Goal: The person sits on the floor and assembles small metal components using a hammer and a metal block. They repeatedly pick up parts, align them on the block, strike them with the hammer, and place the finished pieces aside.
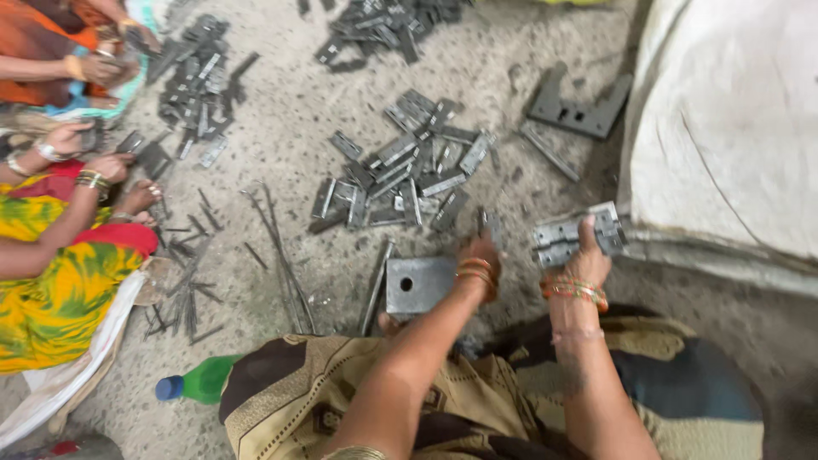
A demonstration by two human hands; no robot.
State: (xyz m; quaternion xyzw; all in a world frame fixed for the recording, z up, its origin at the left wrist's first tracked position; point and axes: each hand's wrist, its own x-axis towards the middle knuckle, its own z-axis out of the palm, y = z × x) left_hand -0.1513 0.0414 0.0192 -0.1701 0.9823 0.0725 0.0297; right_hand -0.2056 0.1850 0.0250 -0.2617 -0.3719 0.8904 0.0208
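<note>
My right hand (586, 255) grips a stack of grey metal hinges (564, 237), held up just above the floor beside a white sack. My left hand (482, 254) reaches down to the near edge of a pile of loose hinge plates (409, 175) and pinches one small plate (490, 223). Both wrists wear orange and gold bangles. A square grey metal block with a round hole (417, 285) lies on the floor just left of my left wrist.
Thin metal rods (281, 251) lie scattered left of the block. More hinge piles sit at the top (388, 25) and upper left (200, 81). Two co-workers' hands (85, 158) work at the left. A green bottle (200, 381) lies near my knee. A dark bracket (579, 111) lies by the sack (733, 128).
</note>
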